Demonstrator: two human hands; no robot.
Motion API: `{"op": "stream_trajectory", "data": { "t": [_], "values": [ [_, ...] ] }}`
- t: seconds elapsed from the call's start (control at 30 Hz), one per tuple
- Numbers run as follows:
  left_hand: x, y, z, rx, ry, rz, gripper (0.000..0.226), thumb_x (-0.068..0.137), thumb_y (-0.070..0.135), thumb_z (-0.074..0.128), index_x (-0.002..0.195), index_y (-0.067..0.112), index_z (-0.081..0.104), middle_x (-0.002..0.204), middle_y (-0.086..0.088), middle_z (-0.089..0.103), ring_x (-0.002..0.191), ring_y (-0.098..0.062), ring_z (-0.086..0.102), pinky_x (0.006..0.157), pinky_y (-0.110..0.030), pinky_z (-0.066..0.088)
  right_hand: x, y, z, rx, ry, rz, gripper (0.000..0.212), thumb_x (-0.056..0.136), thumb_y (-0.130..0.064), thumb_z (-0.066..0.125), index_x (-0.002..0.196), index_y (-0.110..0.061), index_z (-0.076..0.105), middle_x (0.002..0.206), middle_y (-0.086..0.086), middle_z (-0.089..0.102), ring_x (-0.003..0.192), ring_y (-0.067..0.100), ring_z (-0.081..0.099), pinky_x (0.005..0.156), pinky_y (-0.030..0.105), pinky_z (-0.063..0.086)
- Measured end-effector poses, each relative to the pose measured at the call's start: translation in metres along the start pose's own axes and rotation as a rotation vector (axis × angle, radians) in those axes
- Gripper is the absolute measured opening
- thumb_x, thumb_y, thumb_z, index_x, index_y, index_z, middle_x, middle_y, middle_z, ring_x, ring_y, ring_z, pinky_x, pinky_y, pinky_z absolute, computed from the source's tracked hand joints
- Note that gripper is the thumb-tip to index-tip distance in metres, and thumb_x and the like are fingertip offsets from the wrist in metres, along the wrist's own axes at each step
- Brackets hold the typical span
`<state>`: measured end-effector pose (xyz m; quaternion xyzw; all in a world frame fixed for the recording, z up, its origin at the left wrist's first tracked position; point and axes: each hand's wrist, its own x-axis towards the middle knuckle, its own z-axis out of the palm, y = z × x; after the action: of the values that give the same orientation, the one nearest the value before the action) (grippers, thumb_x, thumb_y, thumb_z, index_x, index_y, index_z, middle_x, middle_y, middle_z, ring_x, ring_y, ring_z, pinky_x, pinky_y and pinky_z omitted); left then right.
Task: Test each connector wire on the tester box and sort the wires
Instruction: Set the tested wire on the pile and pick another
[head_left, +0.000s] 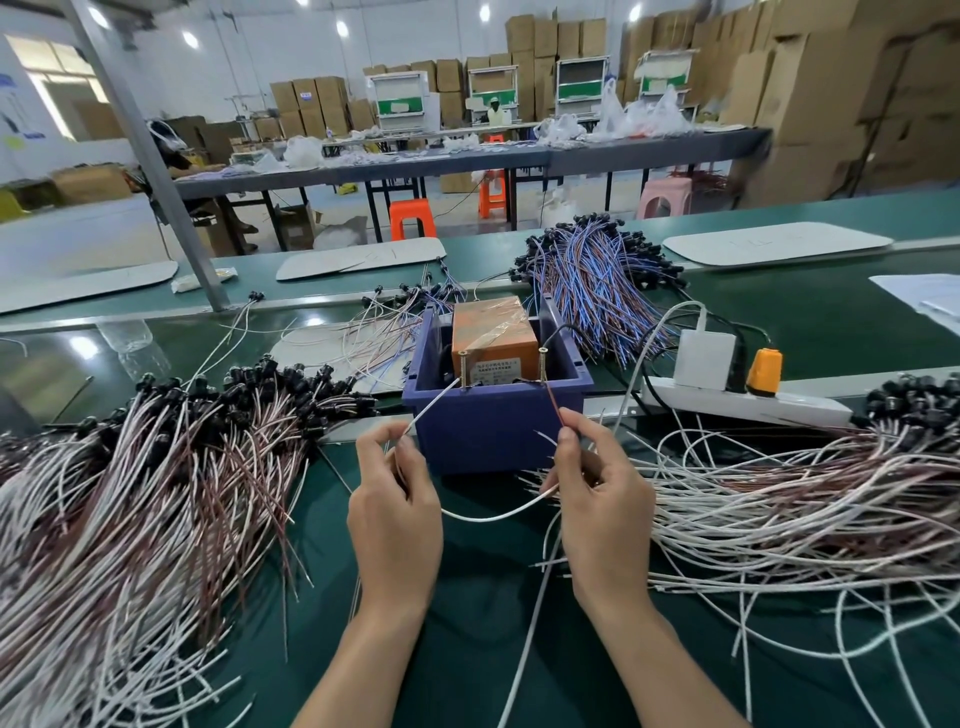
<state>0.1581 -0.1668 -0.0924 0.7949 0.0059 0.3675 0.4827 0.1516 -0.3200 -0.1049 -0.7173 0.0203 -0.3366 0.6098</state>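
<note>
The connector wire (435, 406) is being held taut in both hands, just short of the tester box (493, 332). The left hand (395, 499) is pinching its white lead between thumb and forefinger. The right hand (602, 499) is pinching its brown lead (555, 402) the same way, other fingers curled under. Both forearms are reaching up from the near edge, backs of the hands facing up. A slack white length (493, 517) is sagging between the two grips.

From the left grip the white lead is pointing up and away to the right, its tip reaching the foot of the left screw (462, 364). From the right grip the brown lead is running up and slightly left to the right screw (543, 361). The two leads are spreading apart like a narrow V turned on its head.

Just beyond the fingertips a blue bin (493, 431) is standing on the green bench (493, 623) — inside it the orange tester box, bound in clear tape, is sitting with both screws standing upright at its near face.

Left of the left grip a heap of white and brown wires (130, 493) is lying with its black connectors at the far end. Right of the right grip a second heap (779, 499) is lying mostly crosswise, bare ends toward the hand. Beyond the bin a bundle of blue wires (597, 291) is fanning out — and to its right a white power strip (800, 410) is carrying a white adapter (704, 358) and an orange plug (763, 370).
</note>
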Motion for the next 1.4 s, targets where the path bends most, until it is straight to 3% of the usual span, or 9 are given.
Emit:
{"op": "stream_trajectory", "data": {
  "t": [0.2, 0.37, 0.53, 0.77, 1.13, 1.23, 1.4],
  "values": [
    [-0.0005, 0.0002, 0.0004, -0.016, 0.003, -0.018, 0.011, 0.105, 0.023, 0.044, 0.106, 0.032, 0.05, 0.052, 0.01, 0.045, 0.043, -0.012, 0.04, 0.047, -0.03, 0.032, 0.0003, -0.0009, -0.0004, -0.014, -0.008, 0.008, 0.019, 0.101, -0.041, 0.053, 0.116, -0.042, 0.066, 0.065, -0.013, 0.068, 0.059, 0.005, 0.064, 0.058, 0.01, 0.043],
    [-0.0002, 0.0021, 0.0004, 0.005, 0.019, -0.038, 0.013, 0.105, 0.017, 0.044, 0.106, 0.029, 0.05, 0.061, 0.021, 0.055, 0.048, -0.014, 0.047, 0.047, -0.028, 0.032, 0.0002, -0.0026, -0.0006, -0.01, -0.013, 0.015, 0.02, 0.1, -0.044, 0.053, 0.115, -0.044, 0.065, 0.065, -0.013, 0.068, 0.061, 0.007, 0.065, 0.058, 0.011, 0.043],
    [-0.0003, 0.0033, -0.0001, 0.004, 0.014, -0.045, 0.013, 0.105, 0.016, 0.044, 0.106, 0.027, 0.05, 0.062, 0.02, 0.056, 0.048, -0.015, 0.047, 0.047, -0.032, 0.033, 0.0, -0.0037, -0.0004, -0.01, -0.007, 0.007, 0.026, 0.097, -0.052, 0.049, 0.115, -0.044, 0.066, 0.065, -0.013, 0.068, 0.061, 0.008, 0.065, 0.058, 0.012, 0.044],
    [-0.0001, 0.0037, -0.0004, 0.0, 0.01, -0.042, 0.013, 0.105, 0.015, 0.045, 0.105, 0.027, 0.05, 0.063, 0.02, 0.057, 0.048, -0.014, 0.048, 0.044, -0.023, 0.032, -0.0004, -0.0028, -0.0006, -0.023, -0.009, 0.004, 0.025, 0.098, -0.05, 0.05, 0.116, -0.044, 0.066, 0.066, -0.013, 0.069, 0.06, 0.007, 0.064, 0.057, 0.014, 0.045],
    [0.0002, 0.0018, -0.0004, -0.018, 0.009, -0.033, 0.014, 0.104, 0.015, 0.045, 0.105, 0.028, 0.051, 0.06, 0.013, 0.055, 0.047, -0.013, 0.047, 0.043, -0.021, 0.032, -0.0008, -0.0036, -0.0013, -0.033, -0.019, 0.002, 0.02, 0.099, -0.045, 0.052, 0.114, -0.049, 0.065, 0.066, -0.014, 0.068, 0.061, 0.008, 0.065, 0.058, 0.015, 0.045],
    [0.0003, 0.0013, -0.0003, -0.015, 0.015, -0.034, 0.014, 0.104, 0.015, 0.046, 0.105, 0.027, 0.052, 0.053, 0.01, 0.05, 0.047, -0.013, 0.047, 0.044, -0.025, 0.034, -0.0007, -0.0042, -0.001, -0.037, -0.021, -0.003, 0.018, 0.1, -0.044, 0.053, 0.111, -0.053, 0.064, 0.067, -0.014, 0.069, 0.063, 0.008, 0.066, 0.059, 0.015, 0.046],
    [0.001, 0.001, -0.0003, -0.004, -0.007, -0.039, 0.011, 0.105, 0.019, 0.044, 0.105, 0.027, 0.051, 0.06, 0.019, 0.055, 0.047, -0.013, 0.046, 0.047, -0.032, 0.034, -0.0005, -0.0043, -0.0011, -0.042, -0.017, -0.011, 0.018, 0.101, -0.042, 0.054, 0.109, -0.055, 0.063, 0.067, -0.015, 0.069, 0.065, 0.007, 0.067, 0.061, 0.015, 0.047]
  ]
}}
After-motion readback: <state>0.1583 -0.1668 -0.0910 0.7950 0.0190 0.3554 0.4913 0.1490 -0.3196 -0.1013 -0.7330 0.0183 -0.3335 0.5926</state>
